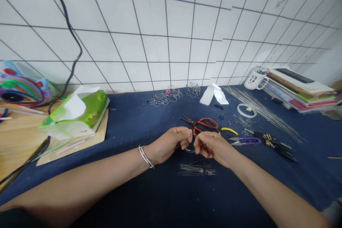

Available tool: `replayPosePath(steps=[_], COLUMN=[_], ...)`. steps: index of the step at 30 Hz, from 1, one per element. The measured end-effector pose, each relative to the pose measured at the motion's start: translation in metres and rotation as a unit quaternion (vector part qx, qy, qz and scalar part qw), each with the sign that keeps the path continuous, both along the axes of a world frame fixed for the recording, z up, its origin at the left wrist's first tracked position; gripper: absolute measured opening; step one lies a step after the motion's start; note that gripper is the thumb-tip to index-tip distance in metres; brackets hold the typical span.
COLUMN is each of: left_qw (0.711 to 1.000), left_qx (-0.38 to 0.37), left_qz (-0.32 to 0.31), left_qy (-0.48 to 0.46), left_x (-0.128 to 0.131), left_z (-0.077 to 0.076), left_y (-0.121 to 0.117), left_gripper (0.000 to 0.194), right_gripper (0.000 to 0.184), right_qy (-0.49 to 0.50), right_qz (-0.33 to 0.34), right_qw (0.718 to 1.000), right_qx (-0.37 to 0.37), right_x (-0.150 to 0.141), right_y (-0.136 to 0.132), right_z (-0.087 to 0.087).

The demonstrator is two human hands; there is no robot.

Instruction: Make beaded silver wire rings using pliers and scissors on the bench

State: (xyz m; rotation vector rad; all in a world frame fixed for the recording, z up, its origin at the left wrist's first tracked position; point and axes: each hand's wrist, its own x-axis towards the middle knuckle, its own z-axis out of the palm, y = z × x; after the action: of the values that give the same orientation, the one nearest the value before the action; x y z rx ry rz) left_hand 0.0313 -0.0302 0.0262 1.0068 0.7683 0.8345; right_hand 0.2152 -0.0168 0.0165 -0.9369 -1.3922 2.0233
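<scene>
My left hand (171, 144) and my right hand (210, 145) meet over the dark blue cloth (133, 128), fingers pinched together on a short thin wire (190, 149) that loops just below the fingertips. A silver bangle (145, 156) sits on my left wrist. A small bundle of cut wire pieces (197, 169) lies on the cloth just in front of my hands. Orange-handled pliers (203, 124) lie right behind my hands.
Purple snips (245, 141), black-and-yellow pliers (275, 142), a tape roll (246, 110), long straight wires (264, 112) and bent wire shapes (168, 97) lie behind. A green tissue pack (80, 112) is left; a mug (253, 78) and stacked books (299, 89) are right.
</scene>
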Motion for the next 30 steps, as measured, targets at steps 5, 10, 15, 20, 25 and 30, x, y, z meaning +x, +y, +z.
replayPosePath(steps=[5, 10, 15, 20, 25, 30], left_qw=[0.999, 0.993, 0.986, 0.988, 0.989, 0.990], left_qx=[-0.036, -0.056, -0.055, -0.048, -0.052, -0.058], left_qz=[0.015, -0.007, -0.004, 0.010, 0.018, 0.018], left_qy=[-0.024, -0.103, -0.159, -0.149, -0.136, -0.125], left_x=[-0.005, -0.003, -0.001, -0.002, -0.003, -0.004], left_z=[-0.004, -0.008, -0.013, -0.016, -0.016, -0.016], left_y=[0.003, 0.002, 0.000, -0.001, 0.000, 0.002], left_gripper=[0.027, 0.029, 0.019, 0.015, 0.015, 0.017], right_gripper=[0.029, 0.025, 0.023, 0.024, 0.024, 0.026], right_qy=[-0.008, 0.019, 0.075, 0.087, 0.065, -0.012], right_qz=[-0.027, -0.082, -0.130, -0.126, -0.094, -0.087], right_qw=[0.999, 0.996, 0.989, 0.988, 0.993, 0.995], right_qx=[0.035, 0.016, -0.006, -0.022, -0.018, 0.053], right_x=[0.000, 0.002, 0.002, 0.000, 0.000, 0.001], right_y=[0.002, 0.004, 0.004, 0.003, 0.002, 0.002], right_z=[0.001, -0.001, -0.005, -0.008, -0.005, -0.004])
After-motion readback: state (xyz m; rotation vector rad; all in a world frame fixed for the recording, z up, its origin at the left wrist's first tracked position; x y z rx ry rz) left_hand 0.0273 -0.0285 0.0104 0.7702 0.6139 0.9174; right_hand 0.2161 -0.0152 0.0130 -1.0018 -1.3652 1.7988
